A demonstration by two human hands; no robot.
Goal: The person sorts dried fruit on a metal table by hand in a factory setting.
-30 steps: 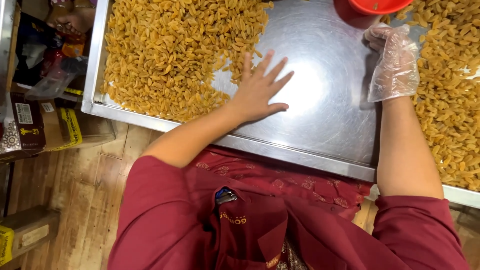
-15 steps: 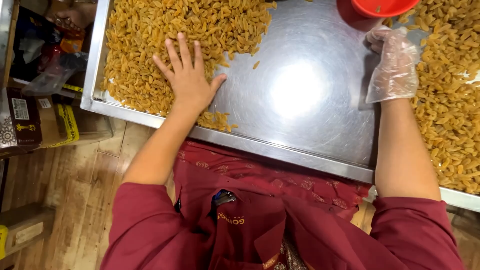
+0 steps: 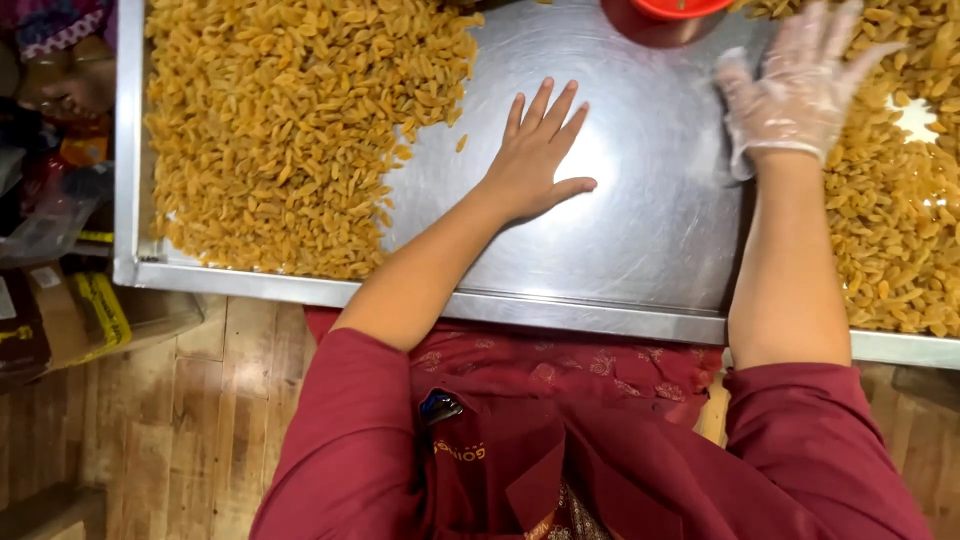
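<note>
The left hand [image 3: 535, 160] lies flat and bare on the steel tabletop [image 3: 640, 240], fingers spread and extended, palm down on the cleared middle strip; it grips nothing and touches no fruit, though the edge of the left heap of golden raisins [image 3: 280, 130] sits just beside its fingertips. The right hand [image 3: 800, 90], in a loose clear plastic glove, is likewise splayed open, its fingers resting on the margin of the right heap of raisins [image 3: 900, 220], holding nothing. A single stray raisin [image 3: 461, 143] lies apart on the bare metal, between the left heap and the left hand. A red bowl [image 3: 680, 10] stands at the far edge, between the two hands, only partly in frame. The raised rim [image 3: 300, 290] of the tabletop borders the left heap on the near side. Handling assessment: the raisins appear small, light, wrinkled and soft, likely a little tacky, so they should yield rather than break under pressure. Individually they call for a fingertip pinch; in bulk they are better moved by a flat palm or the edge of the hand, sweeping across the smooth, polished steel, which looks slippery enough for them to slide freely. Loose pieces may scatter or roll toward the rim if pushed fast.
</note>
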